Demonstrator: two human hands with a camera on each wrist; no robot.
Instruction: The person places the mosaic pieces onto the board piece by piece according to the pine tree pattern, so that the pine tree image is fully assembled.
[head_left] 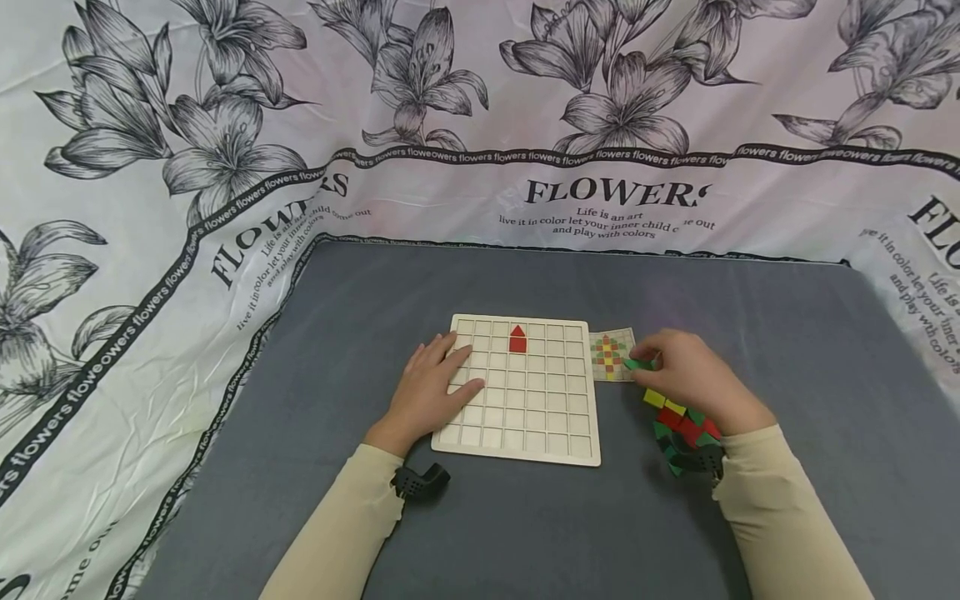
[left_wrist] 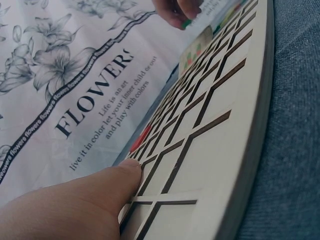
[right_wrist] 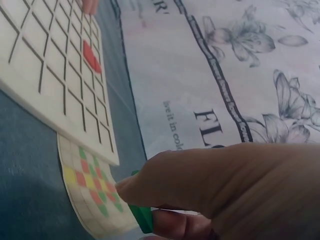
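A pale wooden grid board point(head_left: 517, 417) lies on the grey table. Near its top edge, a red triangle piece point(head_left: 517, 331) and a red square piece point(head_left: 517, 344) sit together in the grid. My left hand point(head_left: 427, 390) rests on the board's left edge with fingers spread; its thumb point(left_wrist: 112, 182) lies over the grid. To the right of the board, my right hand point(head_left: 690, 377) pinches a green piece point(right_wrist: 142, 216) between thumb and fingers, above the edge of a pattern card point(head_left: 626, 338). The fingers partly cover the piece, so its full shape is hidden.
Loose red, yellow and green pieces point(head_left: 654, 398) lie in a pile below the right hand, partly hidden by the wrist and its black camera strap point(head_left: 697, 458). A white flower-printed cloth point(head_left: 450, 200) borders the table at the back and left.
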